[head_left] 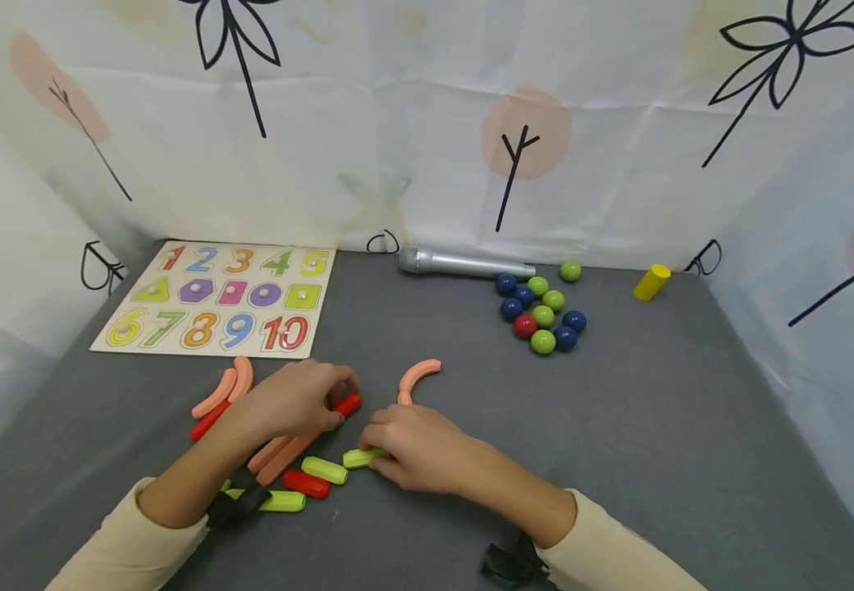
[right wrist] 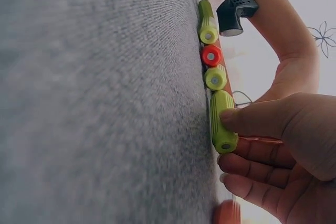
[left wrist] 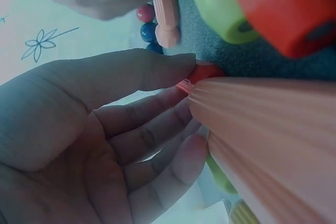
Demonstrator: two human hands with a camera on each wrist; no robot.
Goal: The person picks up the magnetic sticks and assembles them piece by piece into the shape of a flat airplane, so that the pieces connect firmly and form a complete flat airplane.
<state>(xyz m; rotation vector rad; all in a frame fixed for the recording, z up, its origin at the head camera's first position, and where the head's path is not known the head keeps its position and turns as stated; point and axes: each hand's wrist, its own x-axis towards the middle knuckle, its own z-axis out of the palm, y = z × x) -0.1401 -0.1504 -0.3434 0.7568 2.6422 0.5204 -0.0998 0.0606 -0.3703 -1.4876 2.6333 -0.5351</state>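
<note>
our left hand [head_left: 297, 400] pinches a red rod [head_left: 350, 404]; our right hand [head_left: 417, 450] pinches a green rod [head_left: 361, 458], both off the near right corner of the board [head_left: 174, 293]. we see pink rods [head_left: 286, 460] on its near side, balls [head_left: 543, 342] and a mic [head_left: 463, 263] to its right.

Green stick [head_left: 360, 458] partly behind right fingers [head_left: 380, 437]

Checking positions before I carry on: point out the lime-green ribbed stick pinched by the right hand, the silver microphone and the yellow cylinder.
Lime-green ribbed stick [right wrist: 219, 130]: right wrist view, ribbed side.
Silver microphone [head_left: 474, 264]: head view, smooth handle.
Yellow cylinder [head_left: 650, 285]: head view, curved side.
</note>
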